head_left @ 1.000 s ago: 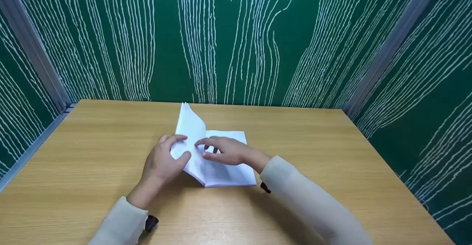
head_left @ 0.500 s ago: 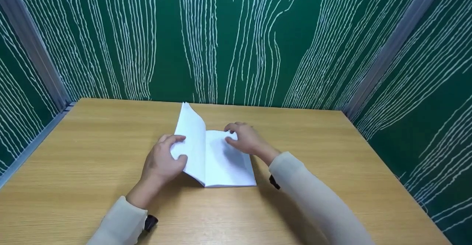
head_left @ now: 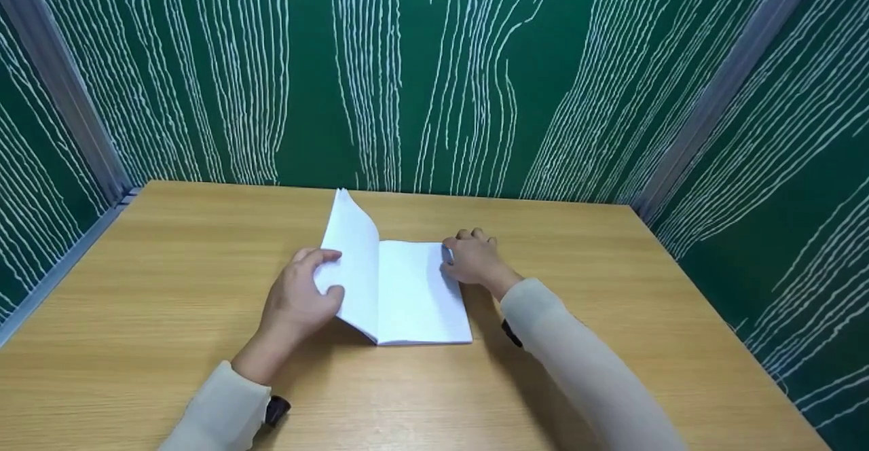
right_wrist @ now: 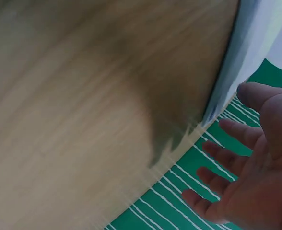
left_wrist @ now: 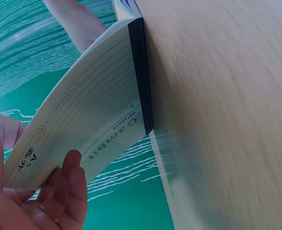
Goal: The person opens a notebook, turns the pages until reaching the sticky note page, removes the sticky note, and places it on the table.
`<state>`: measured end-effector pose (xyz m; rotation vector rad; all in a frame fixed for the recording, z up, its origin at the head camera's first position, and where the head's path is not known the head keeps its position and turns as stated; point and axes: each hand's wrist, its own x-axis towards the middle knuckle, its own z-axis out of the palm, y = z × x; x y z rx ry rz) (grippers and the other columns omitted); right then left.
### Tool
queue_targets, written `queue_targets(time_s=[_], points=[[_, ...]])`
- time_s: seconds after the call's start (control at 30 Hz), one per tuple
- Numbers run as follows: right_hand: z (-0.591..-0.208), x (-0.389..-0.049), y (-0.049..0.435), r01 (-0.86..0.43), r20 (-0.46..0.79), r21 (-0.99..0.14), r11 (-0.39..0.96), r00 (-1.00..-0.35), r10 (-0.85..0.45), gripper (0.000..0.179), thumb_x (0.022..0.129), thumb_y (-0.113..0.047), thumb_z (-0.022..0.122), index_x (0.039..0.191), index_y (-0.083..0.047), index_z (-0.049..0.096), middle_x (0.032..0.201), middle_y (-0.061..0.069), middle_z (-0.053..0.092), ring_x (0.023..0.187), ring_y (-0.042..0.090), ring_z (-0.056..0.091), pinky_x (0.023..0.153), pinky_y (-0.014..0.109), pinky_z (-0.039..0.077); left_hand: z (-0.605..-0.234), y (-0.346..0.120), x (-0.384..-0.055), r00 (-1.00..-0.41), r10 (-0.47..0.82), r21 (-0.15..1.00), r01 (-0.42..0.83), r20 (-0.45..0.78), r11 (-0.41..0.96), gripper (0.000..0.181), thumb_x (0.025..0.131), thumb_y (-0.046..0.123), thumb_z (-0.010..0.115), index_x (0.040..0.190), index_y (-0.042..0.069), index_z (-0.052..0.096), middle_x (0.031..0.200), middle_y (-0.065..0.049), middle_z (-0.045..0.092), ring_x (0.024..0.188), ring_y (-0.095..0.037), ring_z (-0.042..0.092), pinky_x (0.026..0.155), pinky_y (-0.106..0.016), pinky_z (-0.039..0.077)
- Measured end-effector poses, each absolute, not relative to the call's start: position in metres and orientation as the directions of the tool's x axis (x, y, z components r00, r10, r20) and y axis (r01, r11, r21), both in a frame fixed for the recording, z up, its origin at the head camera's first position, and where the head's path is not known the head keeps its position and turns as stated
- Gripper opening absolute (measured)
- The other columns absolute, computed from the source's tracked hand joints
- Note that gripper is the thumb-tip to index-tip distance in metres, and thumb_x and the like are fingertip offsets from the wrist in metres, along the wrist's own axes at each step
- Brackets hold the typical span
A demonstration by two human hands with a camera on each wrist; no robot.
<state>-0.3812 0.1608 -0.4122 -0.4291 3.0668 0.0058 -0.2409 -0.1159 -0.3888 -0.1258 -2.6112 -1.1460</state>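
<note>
From my station, I have the notebook (head_left: pixel 417 298) near the middle of the tabletop (head_left: pixel 204 254), its white pages spread: one half lies flat at 3 o'clock of the fold, the other stands tilted up at 9. The left hand (head_left: pixel 302 295) grasps that raised half by its outer edge, thumb on the page side, fingers behind. My left wrist view shows the lined cover (left_wrist: pixel 78 105), marked "Gambit", and a dark spine (left_wrist: pixel 142 79) beside the wood. The right hand (head_left: pixel 473 259) is released, fingers spread, at the flat half's 2 o'clock corner; I cannot tell whether it touches the paper. Pale sleeves (head_left: pixel 590 376) come in from 5 and 7 o'clock. At 12, a green wall (head_left: pixel 312 84) carries wavy white lines.
</note>
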Motion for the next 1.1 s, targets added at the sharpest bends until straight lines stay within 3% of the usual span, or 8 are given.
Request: queue_targets(time_s=[0.63, 1.1], points=[[-0.4153, -0.381, 0.1609, -0.289, -0.079, -0.015, 0.957, -0.954, -0.289, 0.048, 0.093, -0.037, 0.061, 0.136, -0.016, 0.057, 0.13, 0.013, 0.053, 0.12, 0.034, 0.038, 0.096, 0.058, 0.036, -0.3881, -0.1144, -0.2422, -0.961, -0.038, 0.71, 0.176, 0.274, 0.682, 0.051, 0.079, 0.017, 0.068, 0.129, 0.008, 0.058, 0.134, -0.01, 0.049, 0.12, -0.029, 0.049, 0.103, -0.049, 0.038], [-0.4191, -0.3821, 0.1593, -0.309, -0.033, -0.151, 0.939, -0.948, -0.317, 0.038, 0.091, -0.026, 0.065, 0.127, -0.013, 0.065, 0.127, 0.01, 0.055, 0.118, 0.031, 0.039, 0.094, 0.052, 0.035, -0.3878, -0.1139, -0.2409, -0.964, -0.042, 0.712, 0.165, 0.263, 0.683, 0.052, 0.081, 0.017, 0.068, 0.131, 0.008, 0.056, 0.137, -0.011, 0.047, 0.125, -0.03, 0.046, 0.105, -0.049, 0.036]])
